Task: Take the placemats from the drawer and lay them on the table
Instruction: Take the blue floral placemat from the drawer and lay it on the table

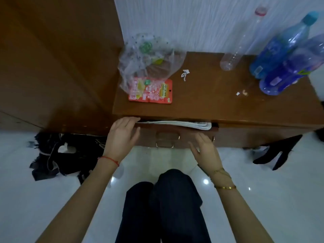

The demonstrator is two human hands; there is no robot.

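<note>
**Drawer ajar, placemats inside**

The drawer (175, 135) under the worktop (219, 102) stands slightly open, with folded white placemats (184, 124) showing in the gap. The left hand (121, 135) rests flat at the drawer's left top edge, its grip open. The right hand (206, 150) hovers near the drawer front, fingers straight, holding nothing.

Beyond the left fingers (130, 120), white placemats (177, 124) lie in a brown drawer (175, 135). Farther beyond them sit an orange-red packet (151, 90), a clear dotted bag (149, 57) and blue bottles (284, 55).
</note>
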